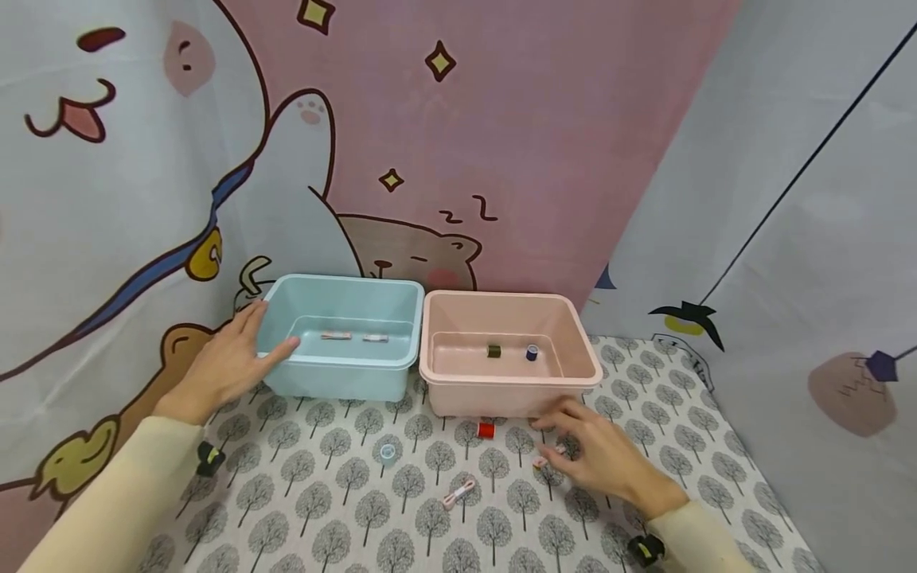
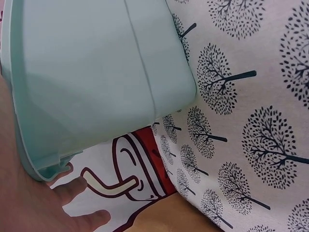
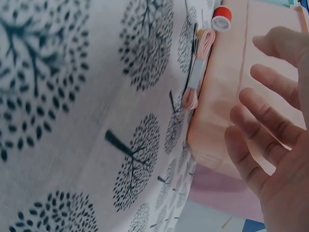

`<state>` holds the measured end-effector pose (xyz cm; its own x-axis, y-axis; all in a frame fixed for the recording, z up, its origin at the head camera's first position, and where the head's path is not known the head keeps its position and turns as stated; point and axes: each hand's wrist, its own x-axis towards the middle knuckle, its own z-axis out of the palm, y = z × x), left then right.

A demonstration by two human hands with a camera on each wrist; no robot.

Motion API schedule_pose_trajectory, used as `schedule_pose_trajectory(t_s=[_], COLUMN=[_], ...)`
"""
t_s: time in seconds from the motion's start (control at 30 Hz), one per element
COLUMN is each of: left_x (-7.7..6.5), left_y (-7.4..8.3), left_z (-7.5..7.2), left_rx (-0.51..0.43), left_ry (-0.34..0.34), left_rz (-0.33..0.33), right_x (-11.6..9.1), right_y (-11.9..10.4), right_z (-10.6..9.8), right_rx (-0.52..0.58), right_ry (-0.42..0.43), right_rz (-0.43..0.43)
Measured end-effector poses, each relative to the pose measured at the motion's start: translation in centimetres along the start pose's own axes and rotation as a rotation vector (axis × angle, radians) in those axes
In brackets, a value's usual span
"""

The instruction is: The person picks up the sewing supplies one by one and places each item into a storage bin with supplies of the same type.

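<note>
My left hand (image 1: 228, 362) rests at the left rim of the light blue bin (image 1: 337, 382), fingers outstretched. My right hand (image 1: 591, 446) hovers by the front right corner of the pink bin (image 1: 494, 398), fingers spread and slightly bent, holding nothing. A skein of pink floss (image 3: 197, 72) with a pale paper band lies beside the pink bin, partly hidden by the right hand in the head view. Left of it is a red thread spool (image 1: 485, 430). A second pink skein (image 1: 458, 493) and a light blue spool (image 1: 388, 454) lie farther out on the cloth.
Two small banded skeins (image 1: 336, 335) lie inside the blue bin. The pink bin holds an olive spool (image 1: 494, 351) and a navy spool (image 1: 532, 352). Both bins stand side by side on a tree-print cloth (image 1: 315, 501), before a cartoon-print backdrop (image 1: 530, 159).
</note>
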<state>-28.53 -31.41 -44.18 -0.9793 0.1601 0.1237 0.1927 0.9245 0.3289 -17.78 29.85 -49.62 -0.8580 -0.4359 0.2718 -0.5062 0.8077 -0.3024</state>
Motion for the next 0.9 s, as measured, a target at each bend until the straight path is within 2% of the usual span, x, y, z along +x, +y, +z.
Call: schedule_pose_trajectory(t_s=[0.1,0.27,0.47,0.9], left_x=[0.1,0.0,-0.1,-0.2], left_y=[0.1,0.2,0.1,0.0], left_z=[-0.1,-0.2,0.0,0.1], left_rx=[0.005,0.004,-0.002,-0.008], left_ry=[-0.005,0.005,0.016,0.012], left_rz=[-0.002,-0.003,0.002,0.001], right_x=[0.0,0.0,0.0,0.1], right_y=[0.4,1.2,1.8,2.8], right_z=[-0.1,0.2,0.6,1.2], right_rx=[-0.013,-0.03,-0.001,0.05], right_ry=[-0.04,-0.091,-0.147,-0.181], right_rz=[0.019,-0.002,-0.009,-0.026])
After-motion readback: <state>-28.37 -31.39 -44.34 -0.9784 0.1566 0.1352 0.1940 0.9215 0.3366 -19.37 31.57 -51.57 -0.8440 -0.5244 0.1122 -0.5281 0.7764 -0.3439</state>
